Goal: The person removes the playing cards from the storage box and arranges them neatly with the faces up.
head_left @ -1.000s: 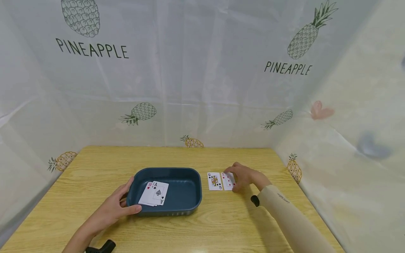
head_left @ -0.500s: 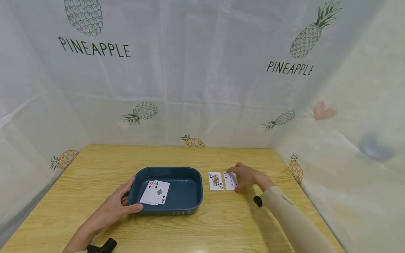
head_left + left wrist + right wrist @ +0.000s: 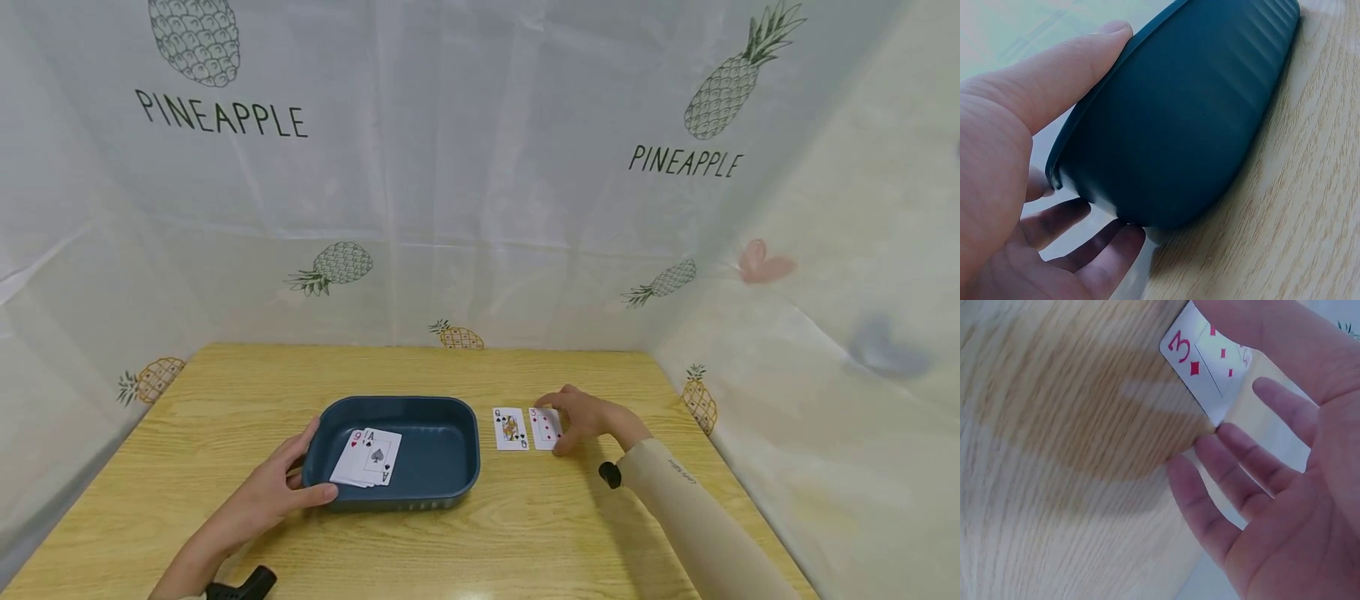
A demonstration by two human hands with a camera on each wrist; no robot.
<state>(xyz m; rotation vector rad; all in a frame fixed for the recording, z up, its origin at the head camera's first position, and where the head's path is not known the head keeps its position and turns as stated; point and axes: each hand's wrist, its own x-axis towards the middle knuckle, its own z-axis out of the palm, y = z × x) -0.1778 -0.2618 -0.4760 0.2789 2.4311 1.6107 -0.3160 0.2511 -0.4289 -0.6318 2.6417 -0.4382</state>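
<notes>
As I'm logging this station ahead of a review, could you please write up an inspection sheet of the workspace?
Surface: wooden table, grain visible.
Job's things: blue tray; inside, the ace of spades overlaps the nine of hearts, with further card edges showing. Right of the tray, a queen and the three of diamonds lie side by side.
Clutter: nothing seen.
Grips: left grip holds the tray's near left corner, thumb on the rim; right grip is at the three of diamonds, thumb and a finger by opposite edges, whether pinching unclear.
Cables: nothing seen.
Surroundings: whitish pineapple-print sheet behind and at both sides.
</notes>
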